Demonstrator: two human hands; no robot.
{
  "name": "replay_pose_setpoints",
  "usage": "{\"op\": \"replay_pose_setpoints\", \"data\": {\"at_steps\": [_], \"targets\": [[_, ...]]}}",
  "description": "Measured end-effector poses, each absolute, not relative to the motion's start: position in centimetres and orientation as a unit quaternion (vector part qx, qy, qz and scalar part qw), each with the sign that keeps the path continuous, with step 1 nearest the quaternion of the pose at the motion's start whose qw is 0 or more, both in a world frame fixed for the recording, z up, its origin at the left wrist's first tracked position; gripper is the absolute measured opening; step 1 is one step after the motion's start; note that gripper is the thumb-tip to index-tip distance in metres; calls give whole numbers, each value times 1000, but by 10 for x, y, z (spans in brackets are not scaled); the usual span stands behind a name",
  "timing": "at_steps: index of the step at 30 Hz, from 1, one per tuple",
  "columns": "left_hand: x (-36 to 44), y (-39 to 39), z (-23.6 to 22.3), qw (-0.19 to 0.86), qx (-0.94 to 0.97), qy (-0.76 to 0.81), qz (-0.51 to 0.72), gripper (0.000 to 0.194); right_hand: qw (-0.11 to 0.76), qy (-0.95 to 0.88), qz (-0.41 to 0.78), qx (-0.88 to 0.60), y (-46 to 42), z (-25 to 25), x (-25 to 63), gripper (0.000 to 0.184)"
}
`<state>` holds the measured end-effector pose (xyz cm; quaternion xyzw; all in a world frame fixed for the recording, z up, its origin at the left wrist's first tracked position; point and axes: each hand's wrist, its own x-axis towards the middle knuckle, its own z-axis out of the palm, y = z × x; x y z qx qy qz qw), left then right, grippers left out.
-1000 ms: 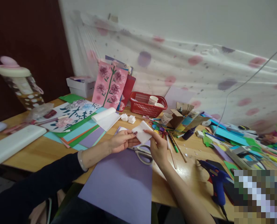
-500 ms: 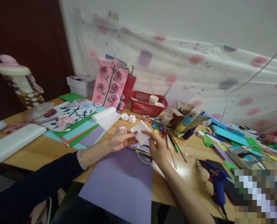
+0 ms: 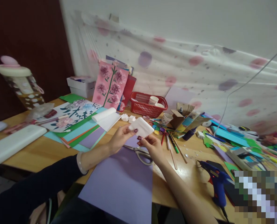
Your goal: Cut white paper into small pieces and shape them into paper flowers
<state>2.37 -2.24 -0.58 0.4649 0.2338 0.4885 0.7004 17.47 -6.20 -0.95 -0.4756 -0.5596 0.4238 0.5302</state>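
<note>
White paper (image 3: 141,127) hides some fingers; left hand (image 3: 120,139) and right hand (image 3: 151,146) pinch it above the scissors (image 3: 140,153), near bare purple sheet (image 3: 119,183).

Pixelated patch (image 3: 261,196) at lower right, perhaps hiding clutter.

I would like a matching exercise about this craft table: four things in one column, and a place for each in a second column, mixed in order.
Things:
1. white folded paper
2. scissors
3. paper cups
4. blue glue gun

Places:
A. inside the red basket
B. on the table at the right, beyond the right forearm
C. held up between the left hand and the right hand
D. lying at the far edge of the purple sheet, under the hands

Pairs: 1-C, 2-D, 3-A, 4-B
</note>
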Motion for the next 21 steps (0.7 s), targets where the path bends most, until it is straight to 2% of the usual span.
{"op": "replay_pose_setpoints", "data": {"at_steps": [4,6,9,13,14,17,21], "targets": [[29,-27,-10,753,394,205,485,18,561,-578,370,-463,-62,-12,173,30],[29,-25,-11,777,337,207,490,12,532,-617,343,-468,-63,-9,176,28],[24,-17,-7,801,258,213,496,9,381,-728,263,-506,-68,3,186,24],[11,0,1,829,184,210,485,11,153,-817,130,-541,-76,18,199,3],[8,3,3,838,168,201,479,12,119,-822,119,-544,-77,19,200,8],[2,10,6,858,129,174,465,17,63,-814,110,-566,-80,19,199,16],[-1,13,8,865,109,160,463,20,25,-800,99,-592,-79,19,197,6]]}}
